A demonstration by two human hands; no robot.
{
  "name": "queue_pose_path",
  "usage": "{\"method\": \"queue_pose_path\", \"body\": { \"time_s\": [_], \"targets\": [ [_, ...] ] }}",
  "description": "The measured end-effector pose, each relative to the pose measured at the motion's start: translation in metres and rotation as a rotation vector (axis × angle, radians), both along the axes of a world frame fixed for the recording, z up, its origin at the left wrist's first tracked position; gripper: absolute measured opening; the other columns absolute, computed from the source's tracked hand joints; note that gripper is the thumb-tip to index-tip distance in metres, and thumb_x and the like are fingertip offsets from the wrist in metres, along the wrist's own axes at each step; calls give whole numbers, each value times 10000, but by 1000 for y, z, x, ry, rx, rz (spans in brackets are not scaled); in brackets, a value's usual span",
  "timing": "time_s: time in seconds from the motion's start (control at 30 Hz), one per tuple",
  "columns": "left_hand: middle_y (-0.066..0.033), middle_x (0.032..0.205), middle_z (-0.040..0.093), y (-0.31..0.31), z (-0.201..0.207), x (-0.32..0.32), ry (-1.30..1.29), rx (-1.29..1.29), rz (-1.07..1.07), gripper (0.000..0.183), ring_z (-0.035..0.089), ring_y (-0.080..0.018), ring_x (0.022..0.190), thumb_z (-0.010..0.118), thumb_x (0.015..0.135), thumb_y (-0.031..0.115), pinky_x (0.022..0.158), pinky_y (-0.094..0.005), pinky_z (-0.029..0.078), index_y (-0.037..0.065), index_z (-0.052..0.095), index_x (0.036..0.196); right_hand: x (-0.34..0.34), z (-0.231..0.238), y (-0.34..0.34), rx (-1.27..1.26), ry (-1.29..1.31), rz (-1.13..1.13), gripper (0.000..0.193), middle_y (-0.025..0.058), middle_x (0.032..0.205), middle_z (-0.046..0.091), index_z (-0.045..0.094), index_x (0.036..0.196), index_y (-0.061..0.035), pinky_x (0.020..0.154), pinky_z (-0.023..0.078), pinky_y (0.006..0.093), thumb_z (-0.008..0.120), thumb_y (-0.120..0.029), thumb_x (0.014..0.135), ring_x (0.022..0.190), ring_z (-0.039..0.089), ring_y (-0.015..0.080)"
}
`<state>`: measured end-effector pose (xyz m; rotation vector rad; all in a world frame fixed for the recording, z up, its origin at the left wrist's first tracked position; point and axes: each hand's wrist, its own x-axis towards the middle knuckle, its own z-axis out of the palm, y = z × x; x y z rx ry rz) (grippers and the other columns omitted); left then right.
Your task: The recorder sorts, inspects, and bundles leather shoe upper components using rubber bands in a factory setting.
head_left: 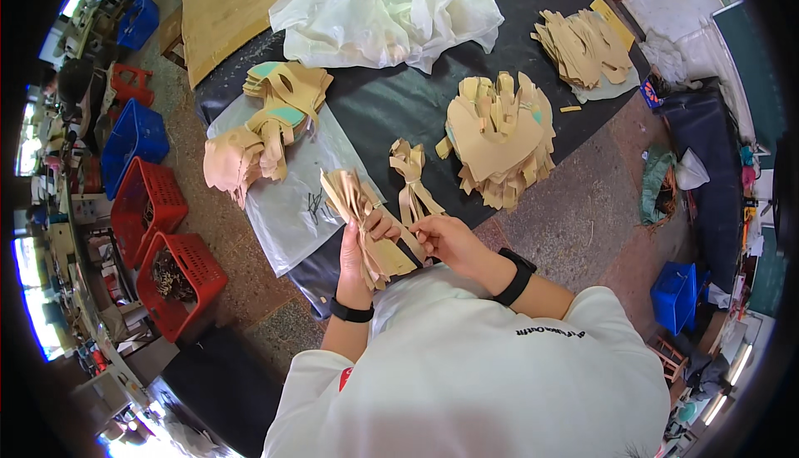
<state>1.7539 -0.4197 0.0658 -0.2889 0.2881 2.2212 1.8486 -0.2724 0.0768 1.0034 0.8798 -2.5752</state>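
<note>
My left hand (359, 251) is wrapped round a bundle of thin tan cut pieces (350, 194), which look like leather or sheet lining. The bundle tilts up over the near edge of the table, its ends fanned out. Close by its right side, my right hand (454, 243) has fingers and thumb pinched together; what lies between them is too small to make out. Just beyond that hand, a second small bundle of tan strips (408, 166), gathered in at its middle, lies on the black table cover (374, 108).
Stacked tan pieces (499, 137) lie right of centre, with another pile (583, 50) far right. More pieces (283, 96), some with green patches, rest on a white sheet (291, 225) at left. Crumpled white plastic (366, 17) lies behind. Red crates (187, 279) stand on the floor.
</note>
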Motion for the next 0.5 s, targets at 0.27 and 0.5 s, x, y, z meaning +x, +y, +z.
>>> {"method": "queue_pose_path", "body": {
  "time_s": [0.27, 0.5],
  "targets": [
    [73, 641, 386, 1, 1, -1, -80, 84, 35, 400, 374, -56, 584, 623, 851, 381, 665, -243, 313, 151, 491, 1150, -2, -3, 1, -17, -28, -13, 189, 4, 727, 552, 625, 941, 1, 585, 400, 211, 529, -150, 877, 623, 487, 83],
    [86, 646, 411, 4, -1, 6, 53, 221, -6, 517, 409, -31, 597, 630, 834, 422, 685, -238, 312, 99, 413, 1175, -7, -5, 2, -48, -30, 16, 168, 10, 719, 564, 622, 922, -6, 608, 406, 225, 515, -130, 883, 622, 492, 107]
  ]
}}
